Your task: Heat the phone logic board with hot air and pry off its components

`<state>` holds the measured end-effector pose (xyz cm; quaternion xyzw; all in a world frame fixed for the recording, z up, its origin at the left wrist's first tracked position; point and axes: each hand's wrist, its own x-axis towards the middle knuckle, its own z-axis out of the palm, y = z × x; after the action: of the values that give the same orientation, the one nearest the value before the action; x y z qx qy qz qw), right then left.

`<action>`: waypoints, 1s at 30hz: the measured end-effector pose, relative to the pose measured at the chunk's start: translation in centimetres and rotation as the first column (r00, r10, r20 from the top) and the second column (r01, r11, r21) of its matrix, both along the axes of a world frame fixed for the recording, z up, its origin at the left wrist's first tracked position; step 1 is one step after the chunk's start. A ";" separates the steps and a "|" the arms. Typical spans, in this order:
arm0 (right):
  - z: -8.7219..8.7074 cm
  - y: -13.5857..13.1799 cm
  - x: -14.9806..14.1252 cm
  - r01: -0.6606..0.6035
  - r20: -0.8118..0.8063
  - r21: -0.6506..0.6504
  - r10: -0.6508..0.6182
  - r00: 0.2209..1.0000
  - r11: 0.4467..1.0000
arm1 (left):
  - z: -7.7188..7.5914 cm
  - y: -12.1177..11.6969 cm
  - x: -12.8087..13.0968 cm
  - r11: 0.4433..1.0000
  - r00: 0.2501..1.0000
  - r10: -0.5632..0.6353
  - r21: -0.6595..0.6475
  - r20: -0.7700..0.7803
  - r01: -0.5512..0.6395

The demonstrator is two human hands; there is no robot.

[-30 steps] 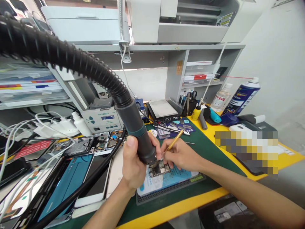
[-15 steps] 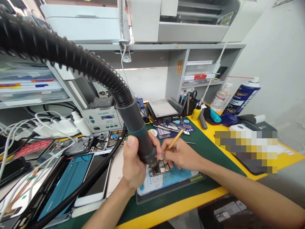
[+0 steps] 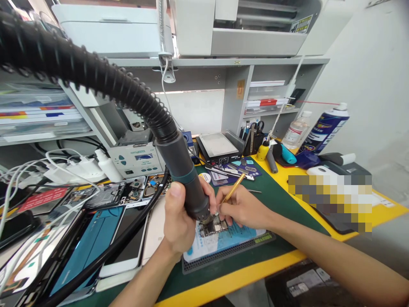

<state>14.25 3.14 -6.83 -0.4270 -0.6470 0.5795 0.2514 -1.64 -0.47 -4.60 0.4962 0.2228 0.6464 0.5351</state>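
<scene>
My left hand (image 3: 179, 217) is wrapped round the dark grey handle of a hot air gun (image 3: 187, 175). Its nozzle points down over a small circuit board (image 3: 215, 228); the gap between them is hard to judge. My right hand (image 3: 246, 207) pinches a slim gold-coloured pen-shaped tool (image 3: 234, 187), held aslant. Its working tip is hidden behind the fingers, close to the board's far right edge. Under the board lies a blue and white sheet (image 3: 207, 247), on a dark perforated pad.
From the gun a thick black hose (image 3: 105, 81) arches to the upper left. Phones and phone parts (image 3: 128, 234) crowd the left side, with a control unit (image 3: 137, 157) behind. A hot plate (image 3: 217, 145), a yellow bottle (image 3: 263, 150) and a spray can (image 3: 326, 128) stand farther back.
Almost nothing differs. Both hands, the hot air gun and the gold-coloured tool keep their places over the board; the view shifts only very slightly.
</scene>
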 end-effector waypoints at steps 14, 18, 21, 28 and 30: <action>-0.3 0.1 0.1 -0.012 -0.014 0.001 0.012 1.000 1.000 | 0.1 0.0 0.1 1.000 1.000 0.012 0.006 -0.008 -0.012; -0.4 0.1 0.1 -0.011 -0.010 0.003 0.011 1.000 1.000 | 0.2 -0.1 0.1 1.000 1.000 0.012 0.009 -0.010 -0.012; -0.3 0.1 0.1 -0.012 -0.012 -0.002 0.011 1.000 1.000 | 0.3 -0.1 0.1 1.000 1.000 0.011 -0.010 -0.017 -0.011; -0.2 0.1 0.2 -0.026 -0.018 0.014 0.026 0.999 1.000 | 0.4 -0.2 0.1 1.000 1.000 0.004 -0.026 -0.016 -0.004; -0.3 0.1 0.2 -0.026 -0.016 0.015 0.026 1.000 1.000 | 0.3 -0.2 0.0 0.999 1.000 0.006 -0.032 -0.018 -0.006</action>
<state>14.46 3.29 -7.14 -0.4119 -0.6546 0.5816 0.2522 -1.61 -0.68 -4.26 0.4926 0.2393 0.6400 0.5390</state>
